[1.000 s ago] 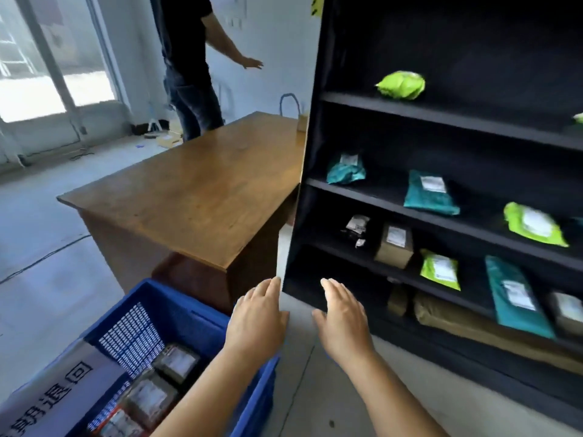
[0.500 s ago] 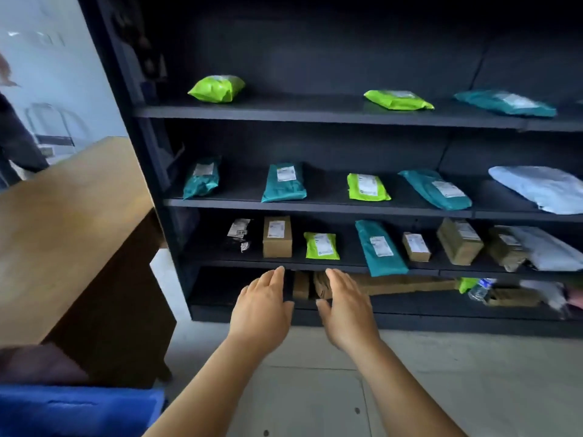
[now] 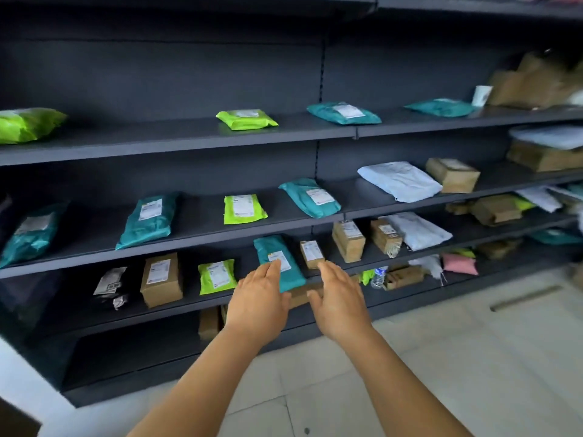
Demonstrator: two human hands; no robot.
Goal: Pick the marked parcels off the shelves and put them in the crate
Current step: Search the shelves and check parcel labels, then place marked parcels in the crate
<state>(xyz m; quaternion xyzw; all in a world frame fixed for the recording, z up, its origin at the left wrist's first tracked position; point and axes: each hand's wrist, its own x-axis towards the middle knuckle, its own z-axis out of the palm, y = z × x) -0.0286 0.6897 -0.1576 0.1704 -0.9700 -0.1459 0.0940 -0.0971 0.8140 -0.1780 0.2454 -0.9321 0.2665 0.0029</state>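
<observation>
Parcels on the shelf [image 3: 176, 247] now fill my view, crate gone behind; left hand [image 3: 257, 299] and right hand [image 3: 339, 302], both flat and empty, near the teal parcel [image 3: 279, 261] at the front edge.

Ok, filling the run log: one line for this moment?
left hand: open | right hand: open | both before teal plastic mailer, holding nothing

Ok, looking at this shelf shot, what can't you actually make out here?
- Label text on every parcel: too small and blurred in the head view.
- Teal parcel: its near end is covered by the left hand.
- Green parcel: cut off by the left edge.
- Stacked boxes at far right: blurred.
- The crate: out of frame.
</observation>
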